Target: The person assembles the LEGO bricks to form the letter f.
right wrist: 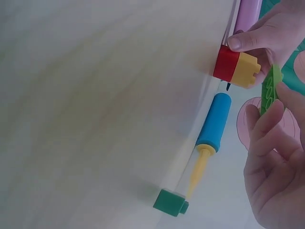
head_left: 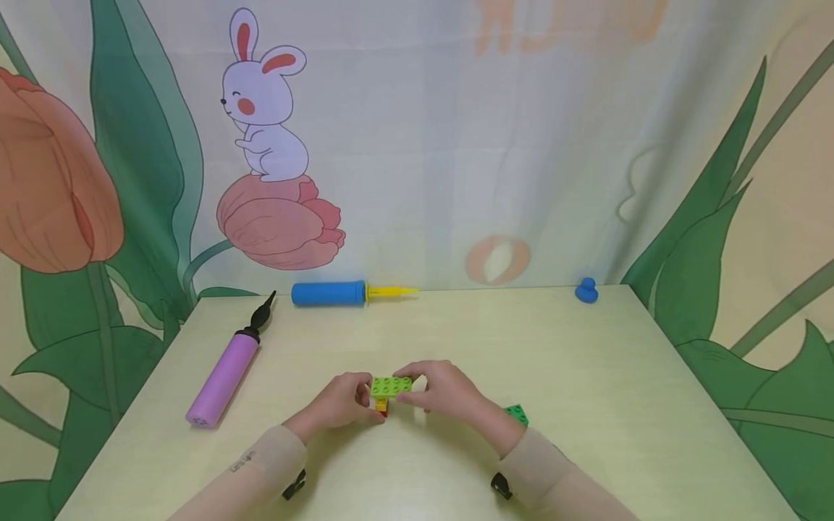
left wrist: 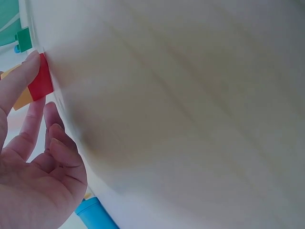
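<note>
Pinching red-and-yellow stack [right wrist: 228, 64] between left fingers [left wrist: 32, 121], spread stack-wide | pinching lime brick [head_left: 391, 387] between right fingers [right wrist: 267, 124], just above yellow end [right wrist: 245, 70]

head | yellow block [head_left: 381, 404]: partly hidden by lime brick [head_left: 392, 387] | sleeves [head_left: 560, 477]: cropped below

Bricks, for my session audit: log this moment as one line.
left hand: grips red brick, yellow brick | right hand: pinches lime brick | green brick: on table

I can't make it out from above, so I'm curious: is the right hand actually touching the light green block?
Touching. The right wrist view shows it: the right hand pinches the light green block, with no gap between them.
</note>
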### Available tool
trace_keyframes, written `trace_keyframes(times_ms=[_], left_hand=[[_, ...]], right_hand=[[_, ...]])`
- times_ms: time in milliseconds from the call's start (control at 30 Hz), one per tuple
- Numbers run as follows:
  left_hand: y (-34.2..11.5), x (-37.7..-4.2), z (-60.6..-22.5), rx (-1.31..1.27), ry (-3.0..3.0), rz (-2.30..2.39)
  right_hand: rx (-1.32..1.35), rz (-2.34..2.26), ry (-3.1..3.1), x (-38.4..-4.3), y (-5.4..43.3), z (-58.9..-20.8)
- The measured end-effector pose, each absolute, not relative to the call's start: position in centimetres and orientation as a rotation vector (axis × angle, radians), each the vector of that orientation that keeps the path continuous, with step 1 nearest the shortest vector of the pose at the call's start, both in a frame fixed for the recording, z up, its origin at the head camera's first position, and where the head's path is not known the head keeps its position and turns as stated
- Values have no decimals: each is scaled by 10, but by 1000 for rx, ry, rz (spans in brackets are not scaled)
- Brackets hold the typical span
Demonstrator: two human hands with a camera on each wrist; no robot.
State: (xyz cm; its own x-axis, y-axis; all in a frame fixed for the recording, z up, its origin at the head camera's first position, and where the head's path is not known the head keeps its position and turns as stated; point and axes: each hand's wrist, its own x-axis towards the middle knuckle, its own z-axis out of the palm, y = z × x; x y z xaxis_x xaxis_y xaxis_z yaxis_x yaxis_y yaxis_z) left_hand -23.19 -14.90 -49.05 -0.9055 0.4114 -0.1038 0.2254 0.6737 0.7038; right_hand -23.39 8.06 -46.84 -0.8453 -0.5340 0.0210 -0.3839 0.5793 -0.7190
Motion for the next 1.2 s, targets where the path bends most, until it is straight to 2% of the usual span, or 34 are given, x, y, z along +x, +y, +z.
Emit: trace_keyframes(times_ms=[1200], left_hand=[[-149, -231, -491, 581, 2658, 1072]], right_hand=[[-757, -877, 2723, -235, 64, -468]])
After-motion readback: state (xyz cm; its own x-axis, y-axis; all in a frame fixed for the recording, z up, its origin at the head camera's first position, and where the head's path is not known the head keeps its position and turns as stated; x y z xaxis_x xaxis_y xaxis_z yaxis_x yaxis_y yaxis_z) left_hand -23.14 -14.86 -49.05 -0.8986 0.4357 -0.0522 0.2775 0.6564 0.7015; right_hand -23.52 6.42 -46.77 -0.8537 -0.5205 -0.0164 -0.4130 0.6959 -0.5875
